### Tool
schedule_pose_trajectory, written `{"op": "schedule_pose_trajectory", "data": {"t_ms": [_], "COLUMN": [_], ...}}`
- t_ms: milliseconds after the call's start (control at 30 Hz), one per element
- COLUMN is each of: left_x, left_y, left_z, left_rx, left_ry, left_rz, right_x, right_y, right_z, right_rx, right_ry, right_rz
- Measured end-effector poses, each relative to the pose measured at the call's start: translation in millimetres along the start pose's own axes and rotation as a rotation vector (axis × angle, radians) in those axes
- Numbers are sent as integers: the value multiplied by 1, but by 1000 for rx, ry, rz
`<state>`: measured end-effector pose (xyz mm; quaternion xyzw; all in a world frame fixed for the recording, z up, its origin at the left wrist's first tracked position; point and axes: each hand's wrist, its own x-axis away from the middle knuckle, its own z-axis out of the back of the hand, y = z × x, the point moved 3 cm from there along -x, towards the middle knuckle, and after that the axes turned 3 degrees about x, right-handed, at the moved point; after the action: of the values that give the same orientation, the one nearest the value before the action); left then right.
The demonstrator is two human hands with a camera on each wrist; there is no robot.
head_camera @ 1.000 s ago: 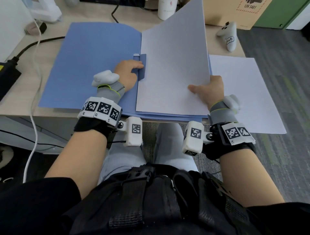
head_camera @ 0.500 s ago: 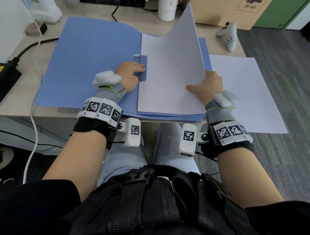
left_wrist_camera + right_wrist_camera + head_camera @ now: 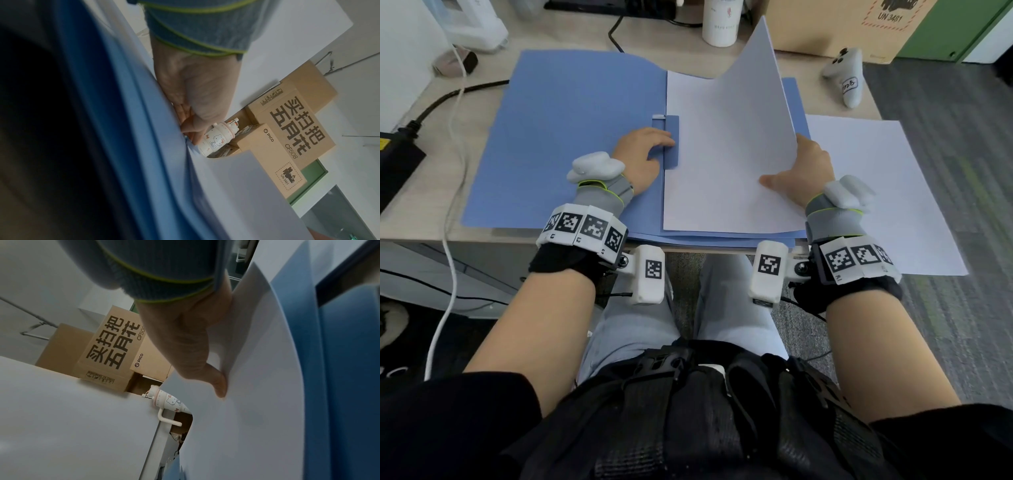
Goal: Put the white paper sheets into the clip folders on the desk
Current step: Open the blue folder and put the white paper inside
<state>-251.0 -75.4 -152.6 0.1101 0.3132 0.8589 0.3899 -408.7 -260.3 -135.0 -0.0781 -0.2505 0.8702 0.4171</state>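
Sliding paper sheet (image 3: 726, 150) leftward since a second ago | right hand (image 3: 799, 173) pinching its edge | left hand (image 3: 642, 154) fingers curled on clip (image 3: 671, 142) | folder (image 3: 571, 137) open, sheet nearly seated

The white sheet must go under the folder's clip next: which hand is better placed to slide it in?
Right. The right hand already grips the white sheet, while the left hand is busy at the clip.
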Motion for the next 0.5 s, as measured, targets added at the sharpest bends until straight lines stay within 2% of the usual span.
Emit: {"op": "schedule_pose_trajectory", "data": {"t_ms": [167, 267, 367, 500], "left_x": [3, 5, 1, 5], "left_y": [0, 4, 10, 8], "left_z": [0, -1, -8, -9], "left_rx": [-95, -182, -253, -461], "left_ry": [-25, -100, -178, -192], "left_rz": [8, -16, -64, -3], "right_x": [4, 8, 11, 11], "right_y": [0, -2, -4, -13], "right_z": [-4, -3, -2, -9], "right_rx": [74, 137, 189, 291], "right_ry": [-24, -8, 51, 238], "right_rz": [3, -19, -25, -14]}}
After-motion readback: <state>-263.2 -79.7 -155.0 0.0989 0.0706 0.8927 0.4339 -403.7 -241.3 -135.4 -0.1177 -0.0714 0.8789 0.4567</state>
